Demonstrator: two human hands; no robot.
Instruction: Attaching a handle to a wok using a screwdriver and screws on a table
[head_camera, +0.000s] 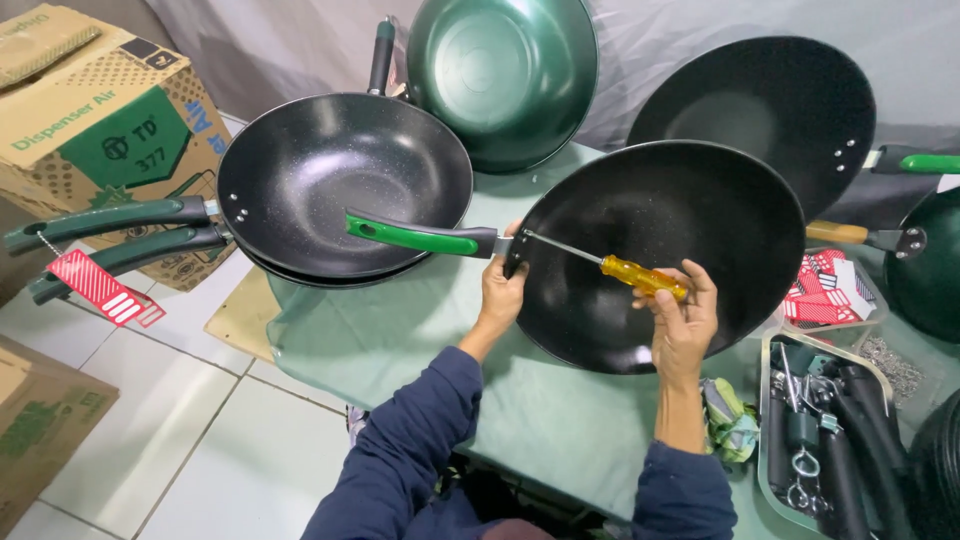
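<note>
Head view:

- L hand (500, 293): fingers clenched on rim of wok (665, 255), right where the green handle (420, 236) meets the pan wall. Thumb on the near side of the rim.
- R hand (682, 318): fingers clenched around the yellow grip of the screwdriver (615, 267). Shaft runs up-left across the wok's inside; tip sits at the handle joint, just beside the L hand.
- Wok: black inside, tilted up on edge toward the camera, lower rim over the table (400, 330), which has a green cover. Handle sticks out to the left, approx. level.
- Left of it: stack of woks (345, 180) lying flat, dark handles (110, 230) pointing left past the table edge, a red-and-white tag (100, 287) hanging from one.
- Rear: green wok (500, 75) propped with its outside facing the camera; black wok (760, 110) propped behind the held one.
- Far right: tray (765, 420) w/ dark handles and metal fittings; red-and-white tags (825, 290) in a small container above it; crumpled cloth (730, 420) just beside the tray.
- Floor, left: cardboard boxes (95, 130), one top left, another at the lower left edge.
- Both sleeves dark blue.
</note>
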